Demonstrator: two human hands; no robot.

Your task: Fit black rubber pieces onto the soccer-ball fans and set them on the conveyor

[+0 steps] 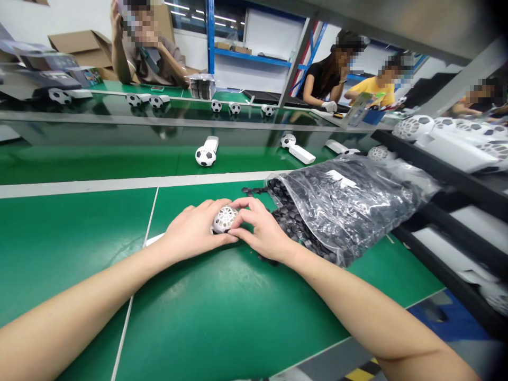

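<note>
A person's two bare forearms reach in from the bottom of the view across a green table (pixel 75 264). The landmark is a clear plastic bag (pixel 351 203) packed with small black hexagonal pieces, lying on the table with its open mouth toward the hands. Just left of that mouth, the left hand (pixel 194 230) and the right hand (pixel 264 227) meet around a small white lattice ball (pixel 224 219) marked with a football pattern. Both grips are closed, with the fingers curving over the ball and pressing it from opposite sides. A white handle (pixel 154 239) pokes out from under the left hand; whether it joins the ball is hidden. Loose black pieces (pixel 291 225) spill from the bag's mouth, just beside the right hand.

Beyond the bag, a green conveyor belt (pixel 79 164) carries white items with football-patterned heads (pixel 205 156). To the right of the bag, a black rack (pixel 440 185) holds more white lattice parts (pixel 456 140). Well beyond the bag sit co-workers: one person raises a hand to their head (pixel 146 53), and another in a black top wears a white glove (pixel 328 106).
</note>
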